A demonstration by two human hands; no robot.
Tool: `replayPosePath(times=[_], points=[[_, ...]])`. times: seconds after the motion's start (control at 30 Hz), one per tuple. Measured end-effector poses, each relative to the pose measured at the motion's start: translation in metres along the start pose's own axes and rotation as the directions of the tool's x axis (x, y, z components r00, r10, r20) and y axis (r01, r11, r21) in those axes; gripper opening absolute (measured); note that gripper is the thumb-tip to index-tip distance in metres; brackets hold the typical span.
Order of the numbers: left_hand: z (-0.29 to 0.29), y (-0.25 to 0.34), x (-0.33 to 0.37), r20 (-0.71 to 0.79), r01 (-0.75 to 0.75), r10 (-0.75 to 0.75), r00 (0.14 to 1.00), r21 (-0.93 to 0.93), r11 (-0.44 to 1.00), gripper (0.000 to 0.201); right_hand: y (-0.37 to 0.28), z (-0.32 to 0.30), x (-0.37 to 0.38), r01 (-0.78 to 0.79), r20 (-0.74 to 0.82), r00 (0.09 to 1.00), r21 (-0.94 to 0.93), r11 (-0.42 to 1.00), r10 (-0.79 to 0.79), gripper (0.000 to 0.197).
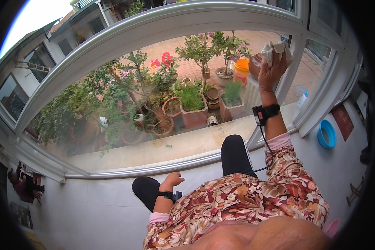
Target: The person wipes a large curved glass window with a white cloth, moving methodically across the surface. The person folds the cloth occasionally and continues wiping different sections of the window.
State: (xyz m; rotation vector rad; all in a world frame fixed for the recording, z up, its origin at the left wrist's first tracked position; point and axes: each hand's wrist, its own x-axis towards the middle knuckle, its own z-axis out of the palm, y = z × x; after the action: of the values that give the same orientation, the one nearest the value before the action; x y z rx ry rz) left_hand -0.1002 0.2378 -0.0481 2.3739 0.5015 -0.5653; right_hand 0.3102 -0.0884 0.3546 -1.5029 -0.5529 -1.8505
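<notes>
Flowered blouse [241, 196] closest to the lens, cloth [267, 54] up at the window frame [187, 23]

The patterned blouse fills the lower part of the view; beyond its sleeve [283, 164] the right hand [273, 73] reaches up to the pane [175, 137], its fingers pinching the pale, bunched cloth high on the right, just beside the upright bar [284, 85]; whether the cloth presses on the pane or sits slightly off it, I cannot tell. The left hand [172, 179] is low near the left knee [143, 189], its fingers loosely curled, with nothing seen in them.

The weak point seems to be the cloth (it is crumpled, with a fold sticking out); a slack grip could let it slip, or leave bare fingertips rubbing the pane. A sideways stroke could knock the knuckles on the upright bar, since the hand is so near it; the thin cable [263, 137] looping from the wristband [273, 111] toward the blouse could snag or go taut if the arm stretches. Over on the right, the blue basin [322, 135] stands on the floor [100, 204]; a foot swung that way could upset it.
</notes>
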Motion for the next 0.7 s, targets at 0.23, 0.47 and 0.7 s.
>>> replayPosePath(times=[0.23,0.47,0.7], points=[[0.017,0.007,-0.012,-0.012,-0.082,0.083,0.997,0.012,0.997,0.054,-0.075,0.01,0.01,0.041,0.057,0.997,0.098,0.994,-0.046,0.055],[0.012,0.01,-0.01,-0.054,-0.103,0.106,0.993,0.048,0.993,0.054,-0.153,0.029,0.02,0.079,0.109,0.989,0.194,0.978,-0.101,0.052],[-0.006,0.038,-0.02,-0.23,-0.118,0.074,0.97,-0.184,0.976,0.053,-0.238,0.006,-0.096,0.24,0.353,0.771,0.609,0.756,-0.529,0.028]])
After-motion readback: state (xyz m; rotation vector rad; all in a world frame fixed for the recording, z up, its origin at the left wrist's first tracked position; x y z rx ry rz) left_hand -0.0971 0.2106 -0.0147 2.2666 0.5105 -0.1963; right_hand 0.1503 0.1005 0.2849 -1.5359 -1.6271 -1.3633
